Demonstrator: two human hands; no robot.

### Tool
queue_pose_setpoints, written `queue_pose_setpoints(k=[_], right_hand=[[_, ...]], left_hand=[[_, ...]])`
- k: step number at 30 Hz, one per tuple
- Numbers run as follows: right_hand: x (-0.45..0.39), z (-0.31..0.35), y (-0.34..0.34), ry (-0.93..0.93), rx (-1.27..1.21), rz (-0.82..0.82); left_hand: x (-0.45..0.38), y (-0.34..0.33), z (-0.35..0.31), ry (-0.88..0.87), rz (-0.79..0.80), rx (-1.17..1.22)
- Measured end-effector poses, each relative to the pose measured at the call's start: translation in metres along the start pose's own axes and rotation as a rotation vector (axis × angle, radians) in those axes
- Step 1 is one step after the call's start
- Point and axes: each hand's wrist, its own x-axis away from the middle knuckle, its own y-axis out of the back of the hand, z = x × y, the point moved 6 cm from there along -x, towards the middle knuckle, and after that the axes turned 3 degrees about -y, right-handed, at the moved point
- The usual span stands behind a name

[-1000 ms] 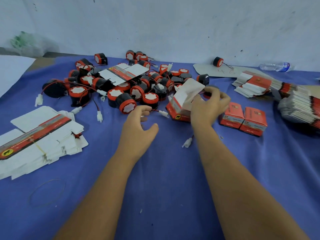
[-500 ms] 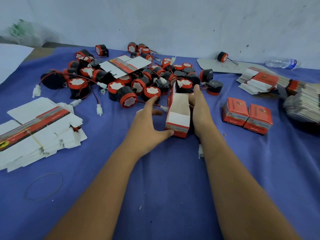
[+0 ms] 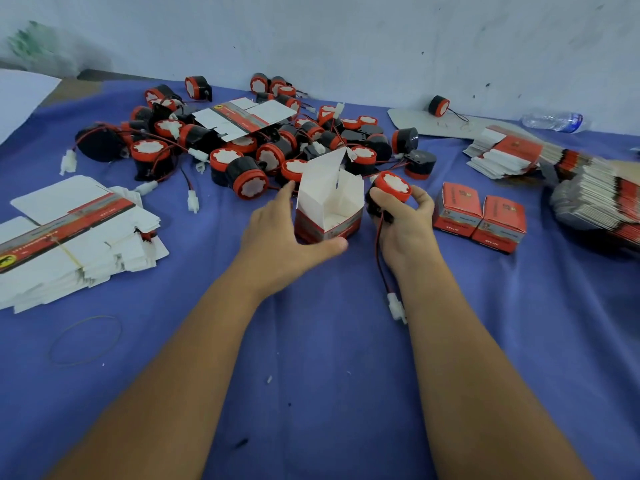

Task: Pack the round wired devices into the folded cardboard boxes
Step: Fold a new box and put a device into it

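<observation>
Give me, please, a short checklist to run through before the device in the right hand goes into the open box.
1. Box upright, top flaps open: ok.
2. Box steadied: ok, left hand grips its base with thumb in front, fingers behind.
3. Box empty inside: ok as far as shown, only white card is visible.
4. Device held firmly: ok, right hand is curled round it, red face up.
5. Wire clear of the flaps: not ok yet, it hangs below the hand with the plug near the cloth, so it needs tucking in.
6. Device fits the opening: cannot tell.
</observation>
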Motion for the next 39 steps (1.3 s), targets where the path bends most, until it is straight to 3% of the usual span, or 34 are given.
queue_pose_setpoints(k=[2,9,11,13,15,18,20,24,28,32,39], right_hand=[[0.003,-0.001,0.000,-0.011,0.001,-0.040],[0.015,0.016,-0.007,0.101,0.207,-0.179],[0.023,0.033,-0.010,0.306,0.503,-0.258],[0.044,0.054,-0.024,0.680,0.816,-0.354],[0.067,0.061,-0.041,0.979,0.967,-0.409],[0.087,0.051,-0.065,1.230,1.035,-0.235],[0.093,0.040,-0.075,1.297,1.120,-0.061],[0.096,0.022,-0.091,1.266,1.293,0.191],[0.089,0.007,-0.095,1.097,1.392,0.322],[0.081,0.003,-0.092,0.948,1.397,0.366],[0.077,0.002,-0.090,0.863,1.350,0.397]], left_hand=[[0.004,-0.002,-0.009,-0.037,-0.046,-0.109],[0.000,0.008,-0.005,-0.064,-0.217,0.003],[-0.002,0.021,-0.002,-0.075,-0.296,-0.005],[-0.003,0.030,0.003,-0.070,-0.344,-0.005],[-0.003,0.034,0.007,-0.060,-0.344,0.053],[-0.004,0.033,0.015,-0.021,-0.259,0.255],[-0.004,0.032,0.020,0.003,-0.181,0.328],[-0.004,0.030,0.025,0.024,-0.116,0.388],[-0.005,0.027,0.024,0.019,-0.106,0.413],[-0.006,0.027,0.024,0.011,-0.086,0.407],[-0.008,0.024,0.025,-0.015,-0.023,0.402]])
